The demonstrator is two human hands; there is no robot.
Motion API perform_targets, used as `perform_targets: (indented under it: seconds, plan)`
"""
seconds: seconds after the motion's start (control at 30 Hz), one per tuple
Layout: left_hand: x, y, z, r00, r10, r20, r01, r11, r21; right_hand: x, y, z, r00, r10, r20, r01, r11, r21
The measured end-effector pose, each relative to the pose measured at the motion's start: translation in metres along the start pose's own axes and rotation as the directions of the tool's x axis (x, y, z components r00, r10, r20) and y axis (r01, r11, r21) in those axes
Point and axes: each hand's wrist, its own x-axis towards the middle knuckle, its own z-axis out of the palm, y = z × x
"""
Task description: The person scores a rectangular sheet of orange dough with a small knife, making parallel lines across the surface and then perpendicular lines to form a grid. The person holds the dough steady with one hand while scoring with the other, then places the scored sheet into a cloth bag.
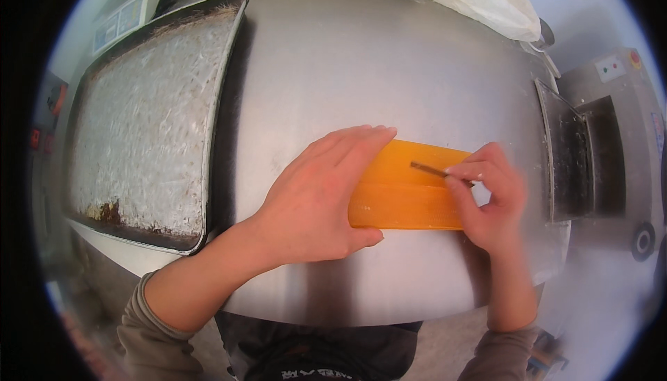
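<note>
Orange rectangular piece (410, 197) between the two hands, above or upon the steel tabletop (375, 68); contact with the metal cannot be told. Its long axis runs crosswise, from the left hand (309, 197) to the right hand (492, 204), and a lengthwise line divides its upper face into a far and a near band. The left hand is partly closed around the left end, fingers at the far edge and thumb at the near edge. The right hand, beside and partly covering the opposite end, pinches a slender dark stick (429, 169) between thumb and forefinger. The stick lies over the orange face, its exposed tip directed toward the left hand and slightly away from the body, its long axis oblique to that of the piece; whether the tip touches the face cannot be told. Left of the left hand lies a large, scuffed, dark-rimmed baking tray (149, 117). Beyond both hands, translucent plastic sheeting (486, 2) is bunched along the far edge. To the right of the right hand stands a grey machine (604, 85); nearer the body than both hands is a dark apron (316, 346).
</note>
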Motion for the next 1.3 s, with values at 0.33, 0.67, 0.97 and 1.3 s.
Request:
perform_targets:
  seconds: [0.33, 0.67, 0.97, 1.3]
  plan:
    - [-0.002, -0.002, -0.002, 1.0, 0.008, 0.025, -0.008, 1.0, 0.025, -0.004, -0.022, 0.006, 0.961, -0.21, 0.182, 0.191, 0.975, 0.116]
    - [-0.001, -0.002, 0.001, 0.999, 0.026, 0.021, -0.025, 1.0, -0.014, -0.006, -0.028, 0.021, 0.976, -0.146, 0.163, 0.152, 0.988, -0.023]
    - [-0.001, -0.004, 0.001, 0.999, 0.028, 0.032, -0.028, 1.0, -0.012, -0.002, -0.021, 0.021, 0.965, -0.193, 0.176, 0.2, 0.98, -0.022]
    - [0.0, -0.003, 0.001, 0.997, 0.028, 0.066, -0.027, 0.999, -0.024, -0.003, -0.019, 0.015, 0.965, -0.211, 0.154, 0.217, 0.976, -0.026]
